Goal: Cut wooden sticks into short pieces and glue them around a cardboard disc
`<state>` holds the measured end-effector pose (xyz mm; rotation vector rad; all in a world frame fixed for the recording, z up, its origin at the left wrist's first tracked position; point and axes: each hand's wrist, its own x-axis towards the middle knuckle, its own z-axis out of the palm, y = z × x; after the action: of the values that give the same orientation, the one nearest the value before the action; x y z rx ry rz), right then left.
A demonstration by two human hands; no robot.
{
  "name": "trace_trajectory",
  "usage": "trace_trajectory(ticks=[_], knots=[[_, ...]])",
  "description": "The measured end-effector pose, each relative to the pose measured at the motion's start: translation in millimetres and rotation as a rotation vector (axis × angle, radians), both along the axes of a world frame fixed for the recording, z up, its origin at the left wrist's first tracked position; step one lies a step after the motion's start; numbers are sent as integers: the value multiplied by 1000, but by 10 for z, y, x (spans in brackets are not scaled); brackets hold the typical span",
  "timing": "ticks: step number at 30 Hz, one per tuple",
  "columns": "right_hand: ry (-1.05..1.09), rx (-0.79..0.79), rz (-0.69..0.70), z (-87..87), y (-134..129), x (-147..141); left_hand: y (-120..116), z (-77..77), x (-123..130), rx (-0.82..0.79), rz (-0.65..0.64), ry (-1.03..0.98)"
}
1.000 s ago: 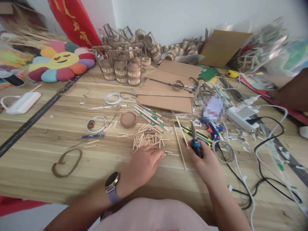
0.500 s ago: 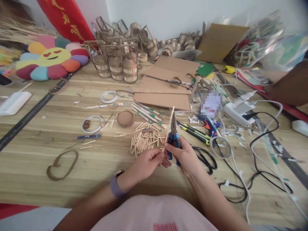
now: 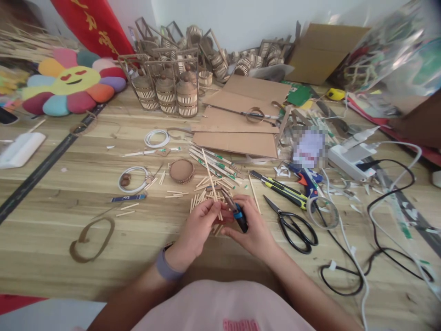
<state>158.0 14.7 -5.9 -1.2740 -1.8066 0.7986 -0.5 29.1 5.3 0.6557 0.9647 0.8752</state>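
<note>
My left hand (image 3: 204,223) pinches a thin wooden stick (image 3: 209,172) near its lower end; the stick tilts up and to the left. Close beside it, my right hand (image 3: 253,226) is wrapped around blue-and-black pliers (image 3: 238,212), whose jaws point up and left towards the stick. Whether the jaws touch the stick I cannot tell. Beneath and behind my hands lies a heap of short cut sticks (image 3: 195,200), partly hidden by them. A round brown tray with a braided rim (image 3: 181,171) rests left of the heap. Another long stick (image 3: 255,195) lies right of the pliers.
Black scissors (image 3: 296,230), a yellow-black utility knife (image 3: 280,189) and a blue glue gun (image 3: 311,184) lie to the right, among cords and a power strip (image 3: 351,158). Cardboard (image 3: 237,142), small lidded baskets (image 3: 167,99) and a flower cushion (image 3: 74,82) are farther back.
The pliers have swung from upright to leaning left, and the stick in my left hand has moved left. A long stick now lies on the table at right, and the scissors show fully.
</note>
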Motion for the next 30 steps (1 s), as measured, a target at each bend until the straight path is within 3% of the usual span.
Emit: trace_trajectory(ticks=[6,16,21,24,30], knots=[[-64,60,-20,-65,-37,-27,-95,33,68,115,-61,71],[-35,126,24,-80,-58,-33,-128,-135,11,177,-65,209],[-32,88,19,-64,-66,-37,-123,-127,-19,192,-85,241],[10,-8,13,25,-54,-9,-93,-47,-48,191,-142,252],[112,-492,-14,341,-83,250,-8,98,-107,160,-229,267]])
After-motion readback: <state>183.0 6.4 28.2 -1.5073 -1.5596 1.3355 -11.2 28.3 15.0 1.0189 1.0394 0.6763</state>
